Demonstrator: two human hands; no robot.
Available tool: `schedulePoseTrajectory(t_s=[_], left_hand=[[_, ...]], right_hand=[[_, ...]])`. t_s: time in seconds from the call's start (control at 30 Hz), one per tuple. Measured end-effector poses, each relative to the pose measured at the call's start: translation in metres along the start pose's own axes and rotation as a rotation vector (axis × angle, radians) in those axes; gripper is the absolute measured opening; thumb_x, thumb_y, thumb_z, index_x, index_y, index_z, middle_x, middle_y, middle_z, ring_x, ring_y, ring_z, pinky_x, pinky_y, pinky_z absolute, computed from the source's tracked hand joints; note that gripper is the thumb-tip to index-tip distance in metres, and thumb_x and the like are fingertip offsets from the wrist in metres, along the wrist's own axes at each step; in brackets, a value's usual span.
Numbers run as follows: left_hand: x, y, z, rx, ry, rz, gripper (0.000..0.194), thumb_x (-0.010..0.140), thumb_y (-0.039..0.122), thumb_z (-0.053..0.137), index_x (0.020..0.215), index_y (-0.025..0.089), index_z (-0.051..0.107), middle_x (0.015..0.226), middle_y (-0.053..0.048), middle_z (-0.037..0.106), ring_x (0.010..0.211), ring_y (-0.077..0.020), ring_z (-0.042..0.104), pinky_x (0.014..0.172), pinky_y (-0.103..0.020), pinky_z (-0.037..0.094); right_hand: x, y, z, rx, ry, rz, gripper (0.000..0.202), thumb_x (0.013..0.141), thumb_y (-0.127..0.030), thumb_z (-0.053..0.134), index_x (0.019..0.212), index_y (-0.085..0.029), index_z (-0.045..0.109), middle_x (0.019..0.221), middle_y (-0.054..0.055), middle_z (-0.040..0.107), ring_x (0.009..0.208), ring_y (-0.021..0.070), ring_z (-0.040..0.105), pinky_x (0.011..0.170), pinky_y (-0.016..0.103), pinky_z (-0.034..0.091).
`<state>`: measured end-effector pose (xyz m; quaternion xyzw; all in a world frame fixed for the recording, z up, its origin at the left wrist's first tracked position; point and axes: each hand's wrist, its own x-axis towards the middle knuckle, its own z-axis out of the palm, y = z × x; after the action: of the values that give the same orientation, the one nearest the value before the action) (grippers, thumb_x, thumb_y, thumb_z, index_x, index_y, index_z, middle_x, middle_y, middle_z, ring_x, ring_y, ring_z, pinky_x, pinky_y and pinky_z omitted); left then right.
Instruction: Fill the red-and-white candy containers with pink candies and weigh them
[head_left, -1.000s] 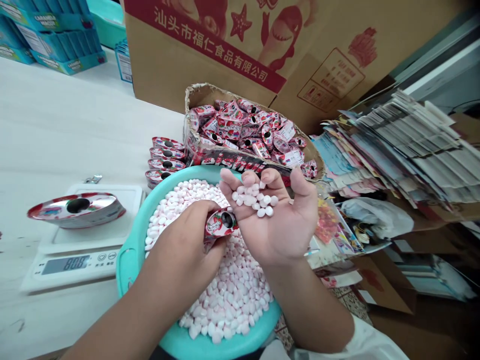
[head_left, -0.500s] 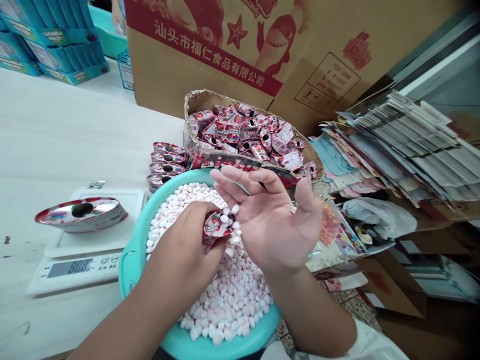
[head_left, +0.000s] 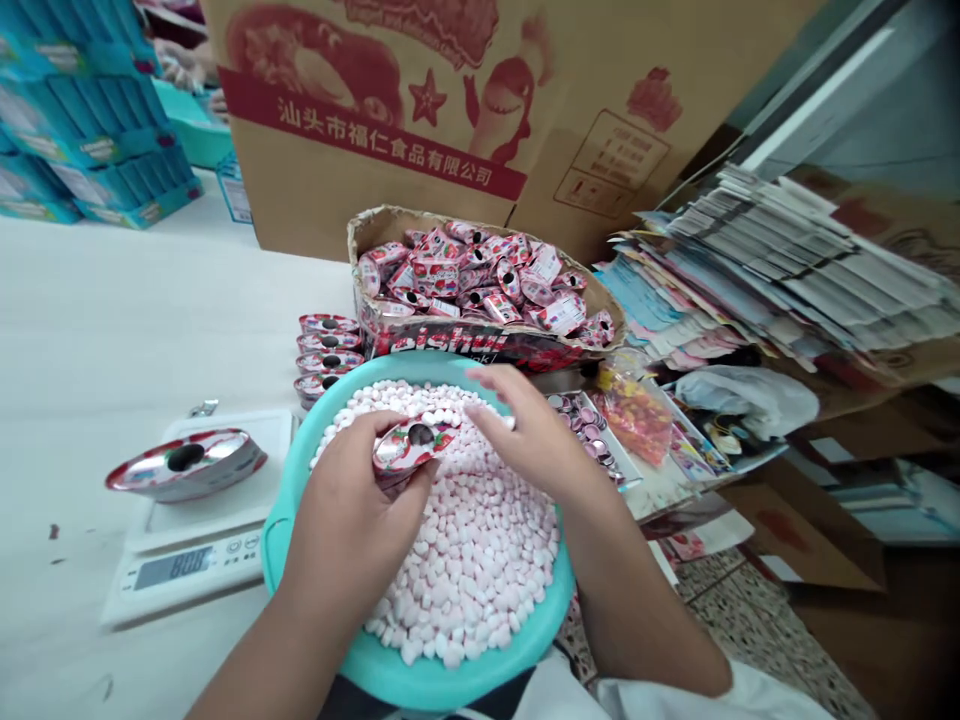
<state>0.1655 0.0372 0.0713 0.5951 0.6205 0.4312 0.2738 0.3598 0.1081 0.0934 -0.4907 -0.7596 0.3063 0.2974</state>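
My left hand (head_left: 352,510) is closed round a small oval candy tin (head_left: 418,436) with a strawberry print; the dark round hole in its top faces up. Both are above a turquoise basin (head_left: 555,610) filled with small white and pale pink candies (head_left: 465,560). My right hand (head_left: 529,430) hovers over the basin's far right part, fingers apart and curved, thumb side towards the tin. A few white candies show by its fingertips. Another tin (head_left: 187,462) lies on a white digital scale (head_left: 217,575) left of the basin.
Several tins (head_left: 328,355) are lined up behind the scale. A cut-down carton (head_left: 480,345) heaped with tins stands behind the basin, before a large cardboard box (head_left: 300,200). Blue boxes (head_left: 135,185) stand far left, near another person's hand. Stacked cards (head_left: 780,260) and small round lids (head_left: 592,435) lie right.
My right hand has turned from palm up beside the tin to palm down, away from it. The tin has gone from tilted, with candies spilling at its hole, to hole up.
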Motion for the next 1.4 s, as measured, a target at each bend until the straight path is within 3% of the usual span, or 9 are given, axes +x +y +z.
schedulePoseTrajectory(t_s=[0.13, 0.23, 0.43, 0.53, 0.67, 0.83, 1.0, 1.17, 1.4], left_hand=[[0.000, 0.006, -0.005, -0.038, 0.033, -0.066, 0.038, 0.084, 0.039, 0.068, 0.116, 0.024, 0.055, 0.114, -0.005, 0.066, 0.103, -0.0247, 0.066, 0.090, -0.041, 0.053], [-0.003, 0.013, -0.008, -0.018, 0.099, -0.111, 0.054, 0.082, 0.042, 0.070, 0.129, 0.027, 0.050, 0.124, -0.007, 0.063, 0.111, -0.0274, 0.064, 0.094, -0.043, 0.053], [-0.007, 0.014, -0.008, 0.028, 0.115, -0.098, 0.052, 0.083, 0.044, 0.069, 0.130, 0.028, 0.053, 0.120, -0.007, 0.067, 0.108, -0.0281, 0.066, 0.092, -0.042, 0.054], [-0.007, 0.006, -0.006, 0.016, 0.097, -0.031, 0.052, 0.083, 0.039, 0.068, 0.132, 0.027, 0.052, 0.125, -0.006, 0.066, 0.114, -0.0273, 0.065, 0.096, -0.042, 0.052], [-0.009, 0.000, -0.003, 0.045, 0.093, 0.045, 0.051, 0.085, 0.030, 0.065, 0.133, 0.027, 0.049, 0.131, -0.005, 0.064, 0.120, -0.0251, 0.063, 0.101, -0.040, 0.050], [-0.012, 0.000, -0.003, 0.032, 0.092, 0.093, 0.044, 0.084, 0.024, 0.063, 0.128, 0.026, 0.053, 0.130, -0.004, 0.065, 0.119, -0.0237, 0.062, 0.101, -0.039, 0.049], [-0.012, 0.003, -0.006, 0.031, -0.001, 0.098, 0.042, 0.082, 0.018, 0.062, 0.122, 0.028, 0.059, 0.122, -0.001, 0.069, 0.112, -0.0247, 0.064, 0.094, -0.040, 0.051], [-0.012, 0.003, -0.006, 0.019, -0.016, 0.136, 0.047, 0.076, 0.015, 0.064, 0.122, 0.026, 0.061, 0.125, -0.003, 0.069, 0.114, -0.0253, 0.064, 0.097, -0.040, 0.050], [-0.013, 0.001, -0.007, 0.032, -0.047, 0.175, 0.045, 0.078, 0.016, 0.063, 0.122, 0.023, 0.061, 0.121, -0.005, 0.070, 0.112, -0.0270, 0.065, 0.095, -0.042, 0.051]], right_hand=[[-0.021, 0.013, -0.009, -0.207, -0.392, 0.008, 0.056, 0.088, -0.028, 0.061, 0.142, -0.020, 0.050, 0.154, 0.012, 0.043, 0.143, 0.0259, 0.040, 0.120, 0.045, 0.029], [-0.028, 0.007, -0.012, -0.259, -0.539, -0.002, 0.066, 0.084, -0.035, 0.068, 0.144, -0.017, 0.048, 0.151, 0.014, 0.047, 0.141, 0.0290, 0.040, 0.119, 0.046, 0.031], [-0.015, -0.009, -0.006, -0.455, -0.580, -0.066, 0.047, 0.076, -0.016, 0.066, 0.123, -0.019, 0.069, 0.113, 0.011, 0.071, 0.107, 0.0277, 0.063, 0.092, 0.036, 0.048], [-0.002, -0.015, -0.002, -0.497, -0.637, -0.058, 0.030, 0.074, -0.018, 0.070, 0.103, -0.019, 0.077, 0.097, 0.007, 0.076, 0.089, 0.0238, 0.067, 0.077, 0.029, 0.047], [0.023, -0.023, -0.007, -0.590, -0.638, -0.011, 0.027, 0.072, -0.021, 0.073, 0.099, -0.020, 0.079, 0.085, 0.004, 0.076, 0.072, 0.0185, 0.065, 0.063, 0.025, 0.041], [0.058, -0.043, -0.015, -0.718, -0.640, -0.086, 0.018, 0.074, -0.021, 0.072, 0.091, -0.018, 0.079, 0.086, 0.004, 0.077, 0.077, 0.0200, 0.066, 0.066, 0.027, 0.042], [0.075, -0.063, -0.010, -0.715, -0.653, -0.157, 0.028, 0.074, -0.012, 0.063, 0.095, -0.020, 0.080, 0.096, 0.004, 0.079, 0.085, 0.0198, 0.069, 0.073, 0.025, 0.045], [0.082, -0.078, -0.002, -0.821, -0.736, -0.174, 0.021, 0.074, -0.018, 0.063, 0.088, -0.020, 0.079, 0.088, 0.003, 0.078, 0.078, 0.0187, 0.068, 0.066, 0.026, 0.044], [0.101, -0.101, 0.016, -0.811, -0.741, -0.255, 0.014, 0.073, -0.024, 0.065, 0.080, -0.020, 0.077, 0.075, 0.001, 0.072, 0.069, 0.0162, 0.062, 0.057, 0.025, 0.039]])
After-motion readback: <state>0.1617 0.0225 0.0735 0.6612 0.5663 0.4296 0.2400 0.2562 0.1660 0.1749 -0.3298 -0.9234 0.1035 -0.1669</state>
